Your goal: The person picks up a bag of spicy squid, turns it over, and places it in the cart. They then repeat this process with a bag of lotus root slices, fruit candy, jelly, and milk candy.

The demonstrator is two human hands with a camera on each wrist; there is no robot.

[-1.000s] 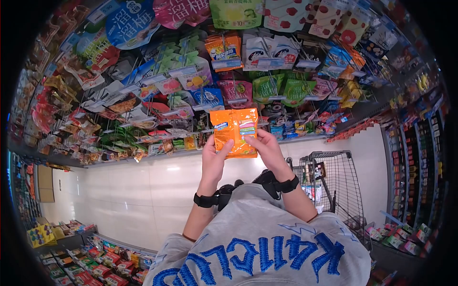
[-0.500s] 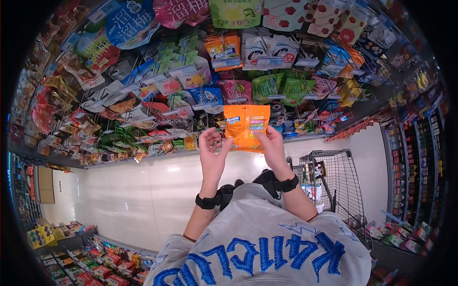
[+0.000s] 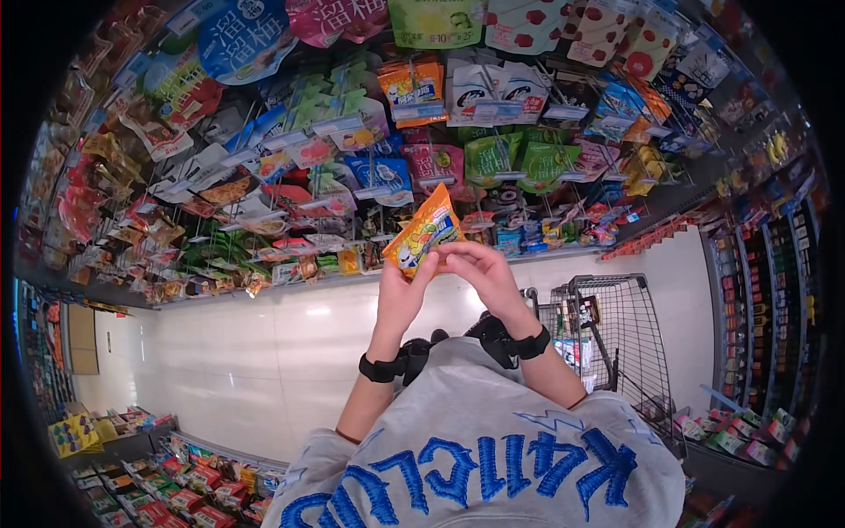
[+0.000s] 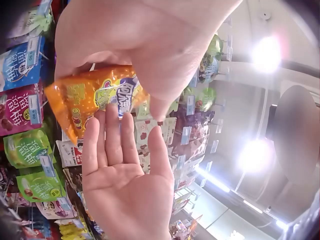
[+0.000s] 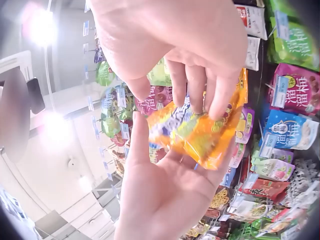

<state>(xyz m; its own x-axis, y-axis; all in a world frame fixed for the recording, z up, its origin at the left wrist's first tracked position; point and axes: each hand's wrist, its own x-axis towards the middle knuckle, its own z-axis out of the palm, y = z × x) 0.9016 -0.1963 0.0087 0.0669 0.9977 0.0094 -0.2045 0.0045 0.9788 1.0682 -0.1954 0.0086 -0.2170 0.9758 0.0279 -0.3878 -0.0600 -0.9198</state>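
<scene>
An orange candy bag (image 3: 427, 231) with a cartoon front is tilted in front of the shelves in the head view. My left hand (image 3: 400, 295) holds it by its lower left part, fingers behind it. My right hand (image 3: 486, 275) reaches across from the right, fingertips at the bag's edge close to the left thumb. In the left wrist view, the right palm (image 4: 127, 192) faces up with straight fingers touching the bag (image 4: 90, 95). The right wrist view shows the bag (image 5: 205, 135) lying against the left hand (image 5: 165, 195), the right fingers over its front.
Rows of hanging snack bags fill the shelves ahead, among them green bags (image 3: 493, 160) and a blue bag (image 3: 380, 180). A shopping cart (image 3: 607, 339) stands to the right on the pale floor (image 3: 238, 352). Low displays of packets (image 3: 189, 493) lie behind at left.
The bag has turned from its printed back to its cartoon front and moved left. The left hand released it, then took hold again. The right hand has shifted from gripping its side to touching it.
</scene>
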